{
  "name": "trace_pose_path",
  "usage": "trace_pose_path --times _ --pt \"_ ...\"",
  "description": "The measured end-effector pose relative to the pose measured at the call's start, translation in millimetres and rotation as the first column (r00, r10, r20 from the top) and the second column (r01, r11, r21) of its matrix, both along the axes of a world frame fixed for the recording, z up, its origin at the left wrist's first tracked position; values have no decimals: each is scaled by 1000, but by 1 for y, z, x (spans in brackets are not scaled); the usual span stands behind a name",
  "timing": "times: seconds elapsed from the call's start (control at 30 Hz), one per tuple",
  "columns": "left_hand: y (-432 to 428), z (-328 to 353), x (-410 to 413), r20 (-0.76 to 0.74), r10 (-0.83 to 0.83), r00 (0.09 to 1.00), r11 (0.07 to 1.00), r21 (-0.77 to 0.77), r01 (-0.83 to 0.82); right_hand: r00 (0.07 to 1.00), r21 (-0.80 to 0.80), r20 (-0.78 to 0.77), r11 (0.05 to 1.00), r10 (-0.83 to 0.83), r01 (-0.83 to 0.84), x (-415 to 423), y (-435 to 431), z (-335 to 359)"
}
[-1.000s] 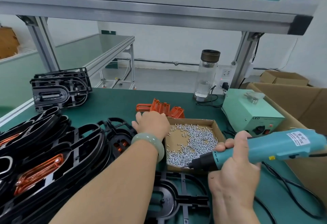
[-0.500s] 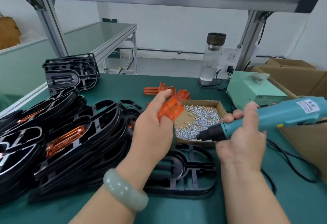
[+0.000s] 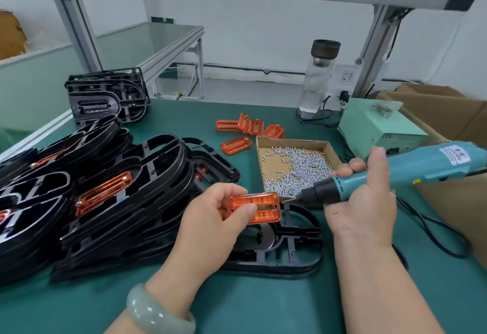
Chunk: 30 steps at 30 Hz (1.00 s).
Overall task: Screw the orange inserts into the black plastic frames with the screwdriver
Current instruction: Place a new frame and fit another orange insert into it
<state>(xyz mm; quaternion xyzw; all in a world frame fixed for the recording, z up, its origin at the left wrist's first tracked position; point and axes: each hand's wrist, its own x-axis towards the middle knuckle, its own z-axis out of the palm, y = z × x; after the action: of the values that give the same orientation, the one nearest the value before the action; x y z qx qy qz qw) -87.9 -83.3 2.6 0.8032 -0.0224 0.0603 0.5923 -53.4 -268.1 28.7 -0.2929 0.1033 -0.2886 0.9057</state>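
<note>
**Q:** Head view: what does your left hand carry, and why there?

**A:** My left hand (image 3: 208, 223) pinches one insert (image 3: 266, 202) by its left end, thumb on top. I hold it flat, just above the frame (image 3: 300, 235) that lies on the bench (image 3: 263, 307). Held so, it can go straight down into the frame's opening, I judge. It is not yet seated.

**Q:** And the right?

**A:** My right hand (image 3: 366, 209) is wrapped round the screwdriver (image 3: 411, 170), bit pointing left. Its tip is just beside the insert's right edge, at the near rim of the screw box (image 3: 274, 159). That keeps the tool between the screws and the work. Whether a screw sits on the bit is too small to tell.

**Q:** Why is the rest laid out so?

**A:** The spare inserts (image 3: 253, 126) lie beyond the box, near my left hand. The stack (image 3: 137, 202) at my left holds frames, several showing orange, so I take them for finished pieces.
</note>
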Motion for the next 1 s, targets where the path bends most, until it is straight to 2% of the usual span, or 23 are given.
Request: trace_pose_path --times 0.17,0.3,0.47,0.63,0.7,0.8,0.87,0.93,1.0 --pt "-3 -1 -4 -62 -32 998 985 -171 21 1000 -22 15 1000 15 -15 1 -1 -5" --pt "-3 2 -7 -67 -74 995 974 -220 58 998 16 47 999 31 -32 -1 -4 -4" --pt "0 4 -7 -18 -119 993 959 -262 110 999 1 49 1000 22 -22 -3 -4 -6" --pt "2 11 -3 29 -56 998 912 -405 63 998 -5 49 999 42 -42 -4 0 -7" --pt "5 17 -2 75 -78 994 900 -423 103 997 -5 54 998 56 -56 -4 1 -7" --pt "7 26 0 191 -39 981 987 -148 68 996 -4 61 997 71 -71 -4 2 -7" --pt "9 33 3 274 -29 961 999 48 17 995 0 61 997 74 -74 -4 3 -7" --pt "11 41 6 341 -103 934 953 301 -5 995 5 61 997 74 -74 -3 3 -7" --pt "8 46 9 300 -230 926 855 517 45 996 4 57 997 73 -73 -3 3 -7"
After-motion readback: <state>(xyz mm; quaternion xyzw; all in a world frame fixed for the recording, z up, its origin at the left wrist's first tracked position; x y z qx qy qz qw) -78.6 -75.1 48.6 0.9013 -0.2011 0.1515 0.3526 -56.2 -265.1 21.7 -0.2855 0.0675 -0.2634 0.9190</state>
